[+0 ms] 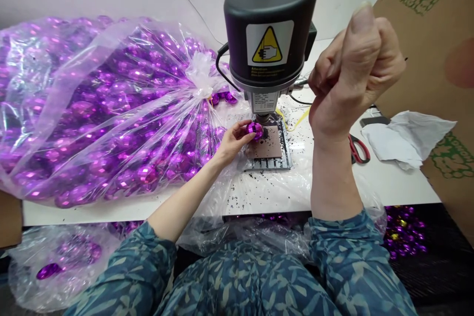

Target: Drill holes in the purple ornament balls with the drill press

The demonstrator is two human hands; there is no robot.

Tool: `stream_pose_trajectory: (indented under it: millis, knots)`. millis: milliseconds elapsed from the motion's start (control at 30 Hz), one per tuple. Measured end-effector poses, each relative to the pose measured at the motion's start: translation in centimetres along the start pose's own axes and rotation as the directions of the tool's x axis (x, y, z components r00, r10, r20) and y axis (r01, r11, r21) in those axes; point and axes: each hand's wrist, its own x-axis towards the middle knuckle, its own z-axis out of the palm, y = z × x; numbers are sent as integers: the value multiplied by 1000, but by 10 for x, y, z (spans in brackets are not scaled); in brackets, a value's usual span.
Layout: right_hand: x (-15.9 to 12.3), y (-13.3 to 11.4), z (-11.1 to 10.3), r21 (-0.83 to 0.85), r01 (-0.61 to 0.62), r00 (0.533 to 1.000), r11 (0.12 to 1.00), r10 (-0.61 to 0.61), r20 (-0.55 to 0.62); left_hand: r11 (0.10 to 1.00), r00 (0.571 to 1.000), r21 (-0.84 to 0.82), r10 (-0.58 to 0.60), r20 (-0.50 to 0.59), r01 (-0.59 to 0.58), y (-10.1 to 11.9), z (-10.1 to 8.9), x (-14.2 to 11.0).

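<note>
My left hand (234, 142) pinches a shiny purple faceted ball (254, 130) between thumb and fingers. It holds the ball over a brown square board (269, 145), just under the chuck of a small black bench drill press (272, 10). That board lies on the slotted metal base (287, 162) of the press, among dark shavings. My right hand (357, 64) is raised at the right of the press, closed in a fist around its lever (302, 82). Most of the lever is hidden by the fingers.
A big tied clear bag (92, 108) of purple balls fills the left of the white table (407, 187). Red-handled scissors (359, 150), crumpled white paper (398, 138) and a cardboard box (437, 89) are at right. More purple and gold balls (404, 232) sit below the table edge.
</note>
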Motion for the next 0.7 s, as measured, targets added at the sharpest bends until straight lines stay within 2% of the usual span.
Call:
stream_pose_trajectory:
  millis: [100, 300, 467, 600, 700]
  knots:
    - [0, 1, 0, 39, 17, 1000, 999, -17, -3, 1000, 1000, -5, 13, 13, -13, -3, 7, 1]
    - [0, 2, -2, 5, 22, 1000, 1000, -23, 11, 992, 999, 115, 46, 26, -49, -6, 12, -1]
    - [-2, -3, -2, -13, -3, 1000, 1000, 3, 17, 961, 988, 232, 149, 29, -152, -10, 15, -9]
    - [-2, -3, -2, -41, -25, 1000, 999, 26, 15, 904, 963, 333, 264, 63, -269, -14, 18, -16]
    - [-2, -1, -2, -8, 3, 1000, 1000, -3, 13, 900, 962, 341, 268, 54, -270, -16, 21, -18]
